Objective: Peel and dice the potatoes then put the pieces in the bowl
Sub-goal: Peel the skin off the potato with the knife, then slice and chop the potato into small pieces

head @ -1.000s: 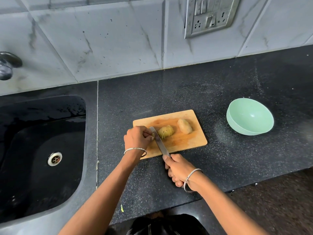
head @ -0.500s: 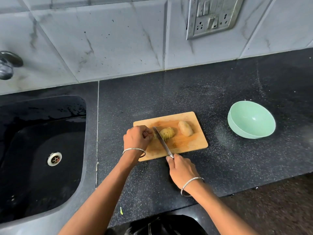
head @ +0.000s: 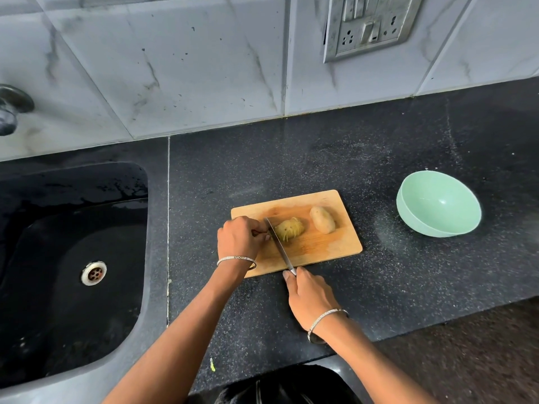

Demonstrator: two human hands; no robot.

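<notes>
Black counter (head: 379, 272) below tiled wall (head: 204, 68), sink (head: 87, 182) at nine o'clock, bowl (head: 437, 205) at three. On the board (head: 326, 243), the left hand (head: 237, 237) pinches the sliced potato (head: 290, 228); the right hand (head: 310, 298) grasps the knife (head: 280, 246).

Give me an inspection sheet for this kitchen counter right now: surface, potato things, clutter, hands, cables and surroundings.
Surface: black speckled countertop, with a wooden cutting board lying on it.
Job's things: partly sliced potato and whole potato on the board, apart; knife blade at the sliced one's left end; green bowl right of the board, empty.
Clutter: small green scrap near the counter's front edge.
Grippers: left hand holds the sliced potato's left end with curled fingers; right hand grips the knife handle.
Cables: nothing seen.
Surroundings: black sink to the left, tap and socket panel on the tiled wall.
</notes>
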